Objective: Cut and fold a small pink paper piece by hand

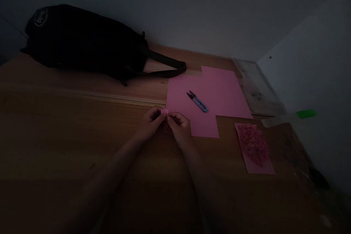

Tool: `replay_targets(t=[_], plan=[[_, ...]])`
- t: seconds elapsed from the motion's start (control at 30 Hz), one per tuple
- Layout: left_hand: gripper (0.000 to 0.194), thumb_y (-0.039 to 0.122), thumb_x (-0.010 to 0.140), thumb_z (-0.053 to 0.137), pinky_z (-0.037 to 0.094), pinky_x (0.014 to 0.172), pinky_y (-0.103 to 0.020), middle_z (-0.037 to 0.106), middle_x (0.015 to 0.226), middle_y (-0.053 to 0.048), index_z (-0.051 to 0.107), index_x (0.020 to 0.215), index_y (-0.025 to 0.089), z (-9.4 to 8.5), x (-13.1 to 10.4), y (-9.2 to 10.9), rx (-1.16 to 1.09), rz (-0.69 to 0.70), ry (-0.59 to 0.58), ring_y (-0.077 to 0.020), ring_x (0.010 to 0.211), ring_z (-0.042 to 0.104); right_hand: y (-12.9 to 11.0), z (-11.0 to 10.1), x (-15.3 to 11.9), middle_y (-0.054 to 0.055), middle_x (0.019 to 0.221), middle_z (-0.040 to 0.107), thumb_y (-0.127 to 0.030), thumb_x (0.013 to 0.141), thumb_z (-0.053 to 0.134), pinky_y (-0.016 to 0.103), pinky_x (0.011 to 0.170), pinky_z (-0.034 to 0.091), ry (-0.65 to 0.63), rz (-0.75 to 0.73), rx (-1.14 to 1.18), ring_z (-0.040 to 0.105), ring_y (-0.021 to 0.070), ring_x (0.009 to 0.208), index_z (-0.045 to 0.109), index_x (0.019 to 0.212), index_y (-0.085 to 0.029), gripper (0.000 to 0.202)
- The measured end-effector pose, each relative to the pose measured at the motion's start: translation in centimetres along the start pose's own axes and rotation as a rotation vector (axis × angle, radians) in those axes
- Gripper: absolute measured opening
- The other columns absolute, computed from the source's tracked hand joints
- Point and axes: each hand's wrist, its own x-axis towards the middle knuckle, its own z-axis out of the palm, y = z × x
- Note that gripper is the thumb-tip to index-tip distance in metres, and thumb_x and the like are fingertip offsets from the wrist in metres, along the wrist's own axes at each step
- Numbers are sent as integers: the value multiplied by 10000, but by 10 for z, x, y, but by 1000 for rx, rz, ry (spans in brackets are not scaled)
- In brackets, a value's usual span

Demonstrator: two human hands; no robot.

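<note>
Dim light, wooden table (68, 131) against a pale wall. Both bare hands are raised near the table's middle: left hand (149, 122) and right hand (181, 128) face each other, thumbs and fingertips closed in a pinch on a small pink piece of paper (164, 111), held upright between them. The lower part is hidden by the thumbs. Just beyond and to the right, large pink paper (229, 95) lies flat, its outline stepped; blue-handled snips (201, 105) rest on it, blades towards the far left. Farther right, a pink card (259, 169) bears a heap of pink shreds (252, 144). Black bag (85, 44) at far left, lying on its side, strap (167, 58) reaching the paper's edge.
</note>
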Motion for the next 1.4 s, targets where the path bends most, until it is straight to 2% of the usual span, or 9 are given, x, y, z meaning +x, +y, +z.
replay_targets(t=[1.4], plan=[[142, 306, 712, 602, 438, 706, -261, 593, 767, 1, 596, 773, 178, -1, 0, -1, 39, 10, -14, -141, 751, 553, -3, 1, 0, -35, 537, 532, -310, 684, 558, 221, 465, 399, 4, -7, -34, 487, 105, 495, 582, 670, -192, 121]])
